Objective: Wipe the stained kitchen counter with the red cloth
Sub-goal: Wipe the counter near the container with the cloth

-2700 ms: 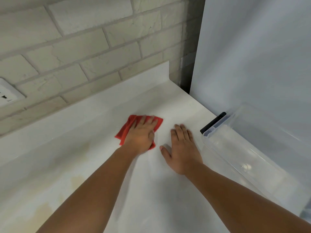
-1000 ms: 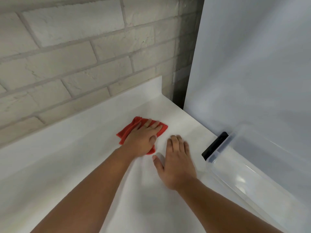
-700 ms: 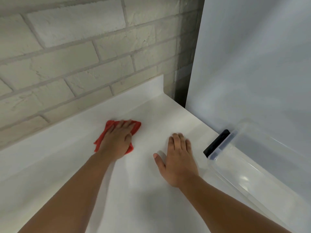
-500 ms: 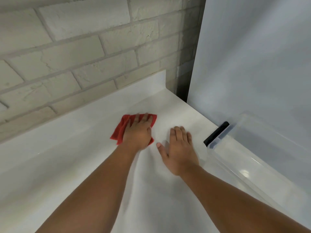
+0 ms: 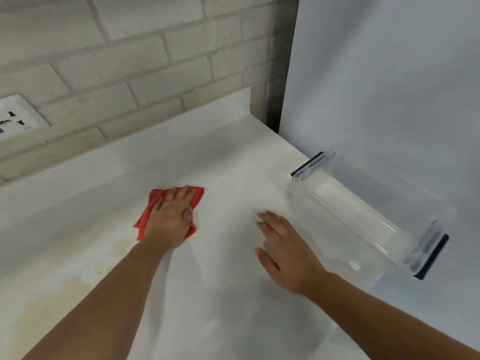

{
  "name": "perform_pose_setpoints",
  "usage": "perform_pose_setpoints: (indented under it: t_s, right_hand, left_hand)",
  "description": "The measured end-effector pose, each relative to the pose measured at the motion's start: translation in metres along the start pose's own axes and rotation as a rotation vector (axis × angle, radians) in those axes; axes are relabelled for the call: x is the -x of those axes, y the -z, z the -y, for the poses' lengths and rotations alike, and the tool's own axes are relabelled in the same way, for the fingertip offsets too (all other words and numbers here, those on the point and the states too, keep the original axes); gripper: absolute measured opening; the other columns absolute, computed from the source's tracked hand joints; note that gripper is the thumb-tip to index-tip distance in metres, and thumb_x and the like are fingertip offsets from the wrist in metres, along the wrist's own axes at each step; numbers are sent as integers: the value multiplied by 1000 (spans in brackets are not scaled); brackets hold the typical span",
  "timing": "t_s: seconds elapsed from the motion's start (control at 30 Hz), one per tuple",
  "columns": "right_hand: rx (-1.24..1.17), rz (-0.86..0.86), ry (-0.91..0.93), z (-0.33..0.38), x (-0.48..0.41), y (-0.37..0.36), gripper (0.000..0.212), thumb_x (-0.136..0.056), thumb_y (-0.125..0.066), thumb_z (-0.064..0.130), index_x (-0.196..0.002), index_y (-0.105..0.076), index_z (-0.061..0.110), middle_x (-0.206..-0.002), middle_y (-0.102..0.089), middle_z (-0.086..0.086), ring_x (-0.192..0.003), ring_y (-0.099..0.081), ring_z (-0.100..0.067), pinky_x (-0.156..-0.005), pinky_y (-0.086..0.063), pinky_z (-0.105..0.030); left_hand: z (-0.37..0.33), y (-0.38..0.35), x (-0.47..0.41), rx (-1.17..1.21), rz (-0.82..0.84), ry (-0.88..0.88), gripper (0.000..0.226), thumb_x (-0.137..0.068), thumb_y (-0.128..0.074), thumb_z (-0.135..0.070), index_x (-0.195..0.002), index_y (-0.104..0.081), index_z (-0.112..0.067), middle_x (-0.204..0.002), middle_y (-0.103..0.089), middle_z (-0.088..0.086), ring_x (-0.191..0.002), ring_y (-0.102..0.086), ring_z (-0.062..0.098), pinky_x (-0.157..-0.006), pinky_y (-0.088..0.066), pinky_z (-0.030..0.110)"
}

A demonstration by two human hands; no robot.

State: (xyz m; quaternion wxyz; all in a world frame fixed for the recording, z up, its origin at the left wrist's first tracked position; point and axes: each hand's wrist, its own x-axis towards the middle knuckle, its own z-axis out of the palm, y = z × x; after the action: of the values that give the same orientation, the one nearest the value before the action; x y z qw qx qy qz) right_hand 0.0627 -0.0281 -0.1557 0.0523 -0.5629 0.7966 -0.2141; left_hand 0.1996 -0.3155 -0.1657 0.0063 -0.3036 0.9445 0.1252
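Plainly the wiping stroke itself is the step in hand: the left hand (image 5: pixel 170 222) lies flat on the red cloth (image 5: pixel 198 195), its fingers (image 5: pixel 181 194) straight and close together, pressing the fabric down onto the pale counter (image 5: pixel 207 294) rather than gripping it. The cloth is bunched under the palm, with a corner showing just beyond the fingertips on the thumb side and a fold sticking out behind the little-finger side of the hand. The right hand (image 5: pixel 285 258) is spread flat with straight fingers and holds nothing; its fingertips (image 5: pixel 265 216) are blurred, so whether they rest on the counter or hover just above it cannot be told. Just off that hand's little-finger side sits a clear plastic bin (image 5: pixel 363 224) against a white panel (image 5: pixel 389 74). The patch under and ahead of the left fingers looks fairly clean, while a yellowish stain (image 5: pixel 85 271) spreads on the little-finger side of the cloth hand and back beside the forearm, so the job seems only partly done. The next move probably calls for sliding the cloth sideways and back, away from the fingertips, onto that discoloured area with firm downward pressure and overlapping passes, the flat palm keeping the fabric from rolling up. The free hand should serve only as a brace, well apart from the cloth.
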Motion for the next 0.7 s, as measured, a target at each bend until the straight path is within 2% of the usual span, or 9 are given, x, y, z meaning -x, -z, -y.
perform_pose_setpoints:
  t_s: [0.07,0.13,0.2,0.3,0.43,0.53,0.6,0.67,0.7]
  right_hand:
    - [64,19,-8,-1,35,2,57,-104,-37,44,-146,-46,7,-161,-33,-6,-153,-17,-19,-124,-15,-39]
    - [121,20,-14,-6,62,3,55,-103,-38,43,-144,-49,6,-159,-36,-9,-152,-22,-22,-123,-17,-40]
    - [140,20,-31,-15,82,6,56,-104,-38,43,-143,-50,5,-157,-39,-11,-151,-24,-24,-122,-22,-44]
    - [145,19,-46,-27,97,13,59,-105,-35,46,-143,-50,3,-157,-40,-13,-150,-28,-27,-119,-30,-50]
    - [215,71,-40,-36,115,17,64,-106,-27,51,-149,-42,5,-161,-33,-13,-152,-21,-26,-121,-27,-49]
    - [239,128,14,-41,132,15,68,-106,-25,53,-154,-34,6,-166,-20,-11,-155,-8,-24,-124,-17,-46]
    - [277,160,71,-45,142,18,69,-105,-26,53,-155,-30,6,-167,-14,-11,-155,-3,-25,-122,-12,-46]
    - [303,180,107,-50,153,20,70,-105,-26,53,-156,-26,5,-167,-9,-12,-155,-1,-27,-121,-12,-47]
    - [310,186,118,-52,156,21,71,-105,-26,54,-157,-23,5,-168,-6,-12,-155,0,-27,-121,-12,-48]
  left_hand:
    - [-21,-2,-11,-16,-3,183,60,-100,-23,-32,-160,-17,-30,-168,-11,-10,-156,-4,21,-125,-5,46]
    - [-55,-3,-19,-24,21,250,61,-103,-27,-27,-161,-11,-28,-169,-4,-9,-156,1,26,-124,-3,50]
    - [-93,-8,-20,-33,41,180,61,-103,-28,-27,-161,-10,-27,-169,-2,-9,-156,2,26,-124,-4,51]
    - [-146,-16,-8,-52,78,-17,59,-104,-25,-27,-161,-10,-29,-169,-2,-10,-156,3,22,-125,-3,50]
    - [-183,-31,31,-67,106,-236,56,-106,-23,-30,-161,-10,-32,-168,-5,-13,-156,5,16,-125,2,47]
    - [-165,-39,72,-65,121,-411,55,-106,-24,-34,-160,-17,-34,-167,-9,-15,-155,3,13,-126,3,41]
    - [-140,-36,90,-48,136,-487,55,-104,-22,-37,-159,-24,-33,-165,-16,-14,-155,-4,12,-126,-3,40]
    - [-117,-30,92,-33,130,-440,57,-102,-21,-39,-157,-29,-31,-165,-23,-12,-155,-12,14,-125,-10,41]
    - [-111,-26,87,-31,118,-363,59,-100,-18,-40,-157,-28,-31,-165,-23,-11,-155,-13,15,-125,-10,42]
